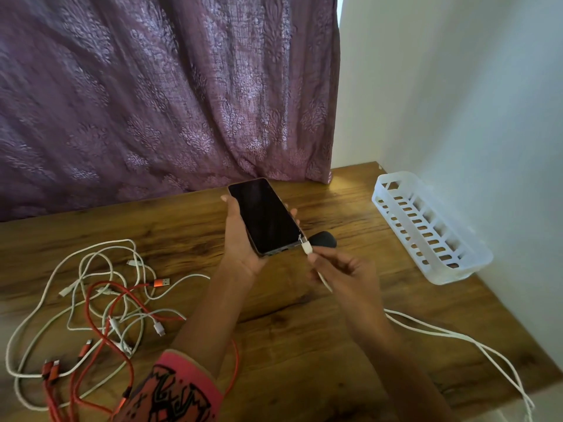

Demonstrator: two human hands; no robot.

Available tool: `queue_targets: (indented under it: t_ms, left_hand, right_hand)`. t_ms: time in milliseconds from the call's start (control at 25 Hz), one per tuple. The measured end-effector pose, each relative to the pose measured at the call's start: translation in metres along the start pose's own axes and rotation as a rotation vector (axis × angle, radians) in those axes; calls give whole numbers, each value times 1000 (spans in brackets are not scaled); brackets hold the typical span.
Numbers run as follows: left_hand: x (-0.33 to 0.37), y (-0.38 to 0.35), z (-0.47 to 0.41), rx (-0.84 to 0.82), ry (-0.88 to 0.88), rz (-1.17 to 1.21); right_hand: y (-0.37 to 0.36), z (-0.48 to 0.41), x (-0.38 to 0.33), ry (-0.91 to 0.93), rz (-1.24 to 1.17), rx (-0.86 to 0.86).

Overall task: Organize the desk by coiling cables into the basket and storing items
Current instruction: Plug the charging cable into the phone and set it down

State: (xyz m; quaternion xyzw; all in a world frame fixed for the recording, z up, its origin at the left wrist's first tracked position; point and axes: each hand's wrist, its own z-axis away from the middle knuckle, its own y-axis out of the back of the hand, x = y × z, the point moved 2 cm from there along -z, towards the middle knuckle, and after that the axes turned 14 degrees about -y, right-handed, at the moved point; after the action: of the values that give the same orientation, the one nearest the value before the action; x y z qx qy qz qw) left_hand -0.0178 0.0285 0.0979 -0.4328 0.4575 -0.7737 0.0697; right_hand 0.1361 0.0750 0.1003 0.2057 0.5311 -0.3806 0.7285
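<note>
Head view: left hand (243,254) grips phone (264,217), right hand (341,269) pinches plug (305,247).

Black object (325,239) partly hidden behind phone (265,217); white cable (432,328) exits bottom edge.

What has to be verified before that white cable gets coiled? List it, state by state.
1. Grip on phone by left hand: ok.
2. Pinch on white cable behind plug by right hand: ok.
3. Plug out of phone: cannot tell.
4. Room in basket: ok.
5. Apart from tangled cables: ok.
6. Far end in view: not ok, it drops over the desk edge.
</note>
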Motion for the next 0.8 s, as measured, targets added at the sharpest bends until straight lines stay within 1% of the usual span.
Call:
queue_targets:
  t_ms: [120, 240, 400, 600, 800]
  left_hand:
    - [7, -9, -10, 13, -11, 9]
    - [10, -18, -16, 8, -15, 40]
    - [10, -25, -16, -1, -43, 66]
    - [8, -28, -12, -7, -37, 62]
    - [5, -27, -10, -8, -51, 63]
  right_hand:
    - [-4, 3, -13, 143, 193, 91]
    - [-10, 10, -15, 227, 322, 131]
    - [-16, 8, -14, 282, 367, 171]
    - [-17, 6, -15, 341, 389, 210]
    - [-20, 9, -20, 369, 422, 241]
